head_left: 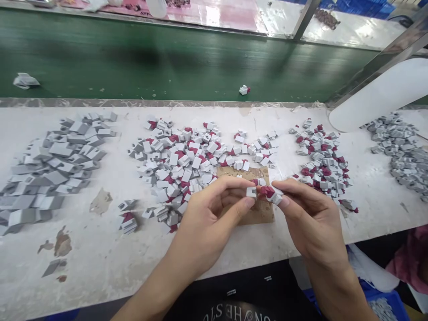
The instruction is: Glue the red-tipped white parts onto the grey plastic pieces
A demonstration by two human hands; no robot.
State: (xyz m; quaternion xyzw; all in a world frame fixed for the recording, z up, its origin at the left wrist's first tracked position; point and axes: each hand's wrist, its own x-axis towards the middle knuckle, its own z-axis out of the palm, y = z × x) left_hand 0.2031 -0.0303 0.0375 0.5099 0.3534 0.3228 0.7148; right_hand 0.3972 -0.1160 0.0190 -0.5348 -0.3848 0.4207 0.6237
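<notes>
My left hand (214, 214) pinches a small grey piece (251, 192) in its grip; my right hand (310, 218) pinches a grey-and-red piece (271, 194), the two just beside each other above the tabletop's (100, 258) near edge, over a brown card (259, 211).

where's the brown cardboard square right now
In the head view the flat brown cardboard square lies on the white worktable at centre, mostly under both hands, between the middle pile of white and maroon plastic pieces and the right-hand pile.
</notes>
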